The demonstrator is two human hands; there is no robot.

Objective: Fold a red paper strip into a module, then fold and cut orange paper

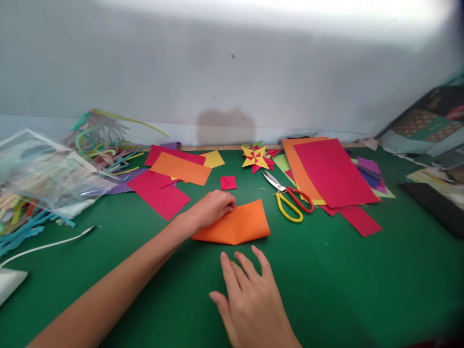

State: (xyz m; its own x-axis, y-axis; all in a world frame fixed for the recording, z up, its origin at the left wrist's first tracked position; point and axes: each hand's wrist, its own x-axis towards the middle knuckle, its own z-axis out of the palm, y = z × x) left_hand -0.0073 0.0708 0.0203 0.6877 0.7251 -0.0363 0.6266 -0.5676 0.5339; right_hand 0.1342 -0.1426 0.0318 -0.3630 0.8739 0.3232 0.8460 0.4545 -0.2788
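Observation:
A folded sheet of orange paper (250,222) lies before me, creased down the middle, its right part lifting slightly. My left hand (216,208) is closed at its upper left edge, fingers curled and pinching the paper; the fingertips are partly hidden. Just below the paper, my right hand (250,290) hovers over the green table with fingers spread, holding nothing. A small folded red square (228,182) rests just beyond my left hand. Scissors (288,195) with one red and one yellow handle lie open to the right of the orange paper.
Red, orange and yellow paper pieces (181,166) lie at the back left, beside a plastic bag (54,169) and pipe cleaners (105,130). A yellow and red paper star (254,157) sits near the wall. Large red sheets (335,171) are stacked right; a white cable (47,245) lies left.

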